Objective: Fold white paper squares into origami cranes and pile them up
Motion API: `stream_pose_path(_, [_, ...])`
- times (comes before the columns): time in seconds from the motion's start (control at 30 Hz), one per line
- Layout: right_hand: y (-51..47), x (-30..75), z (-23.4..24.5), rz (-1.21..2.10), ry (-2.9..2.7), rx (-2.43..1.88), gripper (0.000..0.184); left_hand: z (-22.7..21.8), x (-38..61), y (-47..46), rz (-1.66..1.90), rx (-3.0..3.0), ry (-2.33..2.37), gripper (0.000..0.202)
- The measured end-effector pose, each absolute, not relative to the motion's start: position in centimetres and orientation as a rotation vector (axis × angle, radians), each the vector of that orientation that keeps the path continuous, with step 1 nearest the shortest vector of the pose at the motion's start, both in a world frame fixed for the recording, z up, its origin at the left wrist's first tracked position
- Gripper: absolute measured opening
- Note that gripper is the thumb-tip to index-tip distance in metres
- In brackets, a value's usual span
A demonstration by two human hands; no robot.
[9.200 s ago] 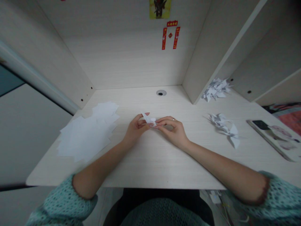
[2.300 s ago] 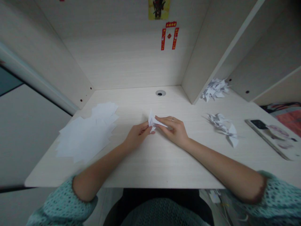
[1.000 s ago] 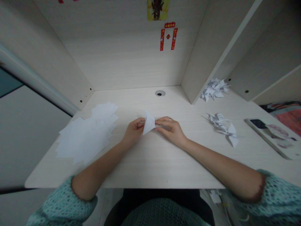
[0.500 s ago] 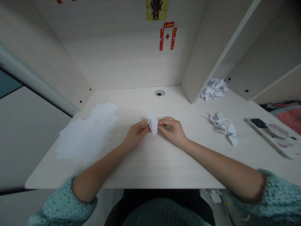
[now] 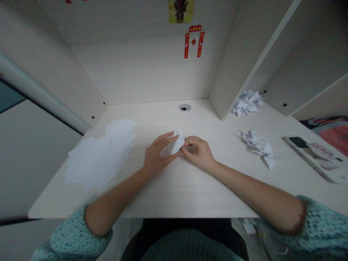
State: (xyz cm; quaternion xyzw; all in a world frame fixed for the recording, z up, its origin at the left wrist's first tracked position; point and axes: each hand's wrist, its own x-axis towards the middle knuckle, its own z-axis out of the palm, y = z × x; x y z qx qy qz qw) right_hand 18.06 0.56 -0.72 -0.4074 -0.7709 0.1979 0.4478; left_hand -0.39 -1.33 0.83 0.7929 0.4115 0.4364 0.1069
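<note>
left hand [image 5: 154,156] now wider, lettering [image 5: 195,28] illegible

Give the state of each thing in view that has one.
Folded paper: creased, between both hands
Left hand: fingers spread around it
Right hand: pinching its edge
Loose sheets: flat, overlapping
Nearer paper pile: folded pieces, heaped
Farther paper pile: folded pieces, heaped
Phone: lying camera side up

Red top strip [image 5: 195,28]: bore gold characters, too small to read (it was stuck on the back panel [image 5: 136,65]).
Red side strips [image 5: 186,45]: carried columns of gold marks, none legible.
Red diamond [image 5: 193,42]: its centre was too small to make out.
</note>
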Motion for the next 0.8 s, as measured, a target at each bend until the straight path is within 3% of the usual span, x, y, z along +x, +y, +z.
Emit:
stream_pose_path(0.23, [0.01,17.97,-0.19,0.375,-2.002,-0.951,0.015,0.83,-0.37,-1.35,1.218,2.16,1.231,0.031])
stream_pose_path(0.47, [-0.06,17.98,-0.03,0.371,-2.011,-0.93,0.019,1.25,-0.31,-1.42,1.149,1.977,1.31,0.028])
stream_pose_path(0.8, [-0.13,18.02,0.19,0.369,-2.054,-0.925,0.022,0.67,-0.59,-1.46,1.235,2.188,1.266,0.029])
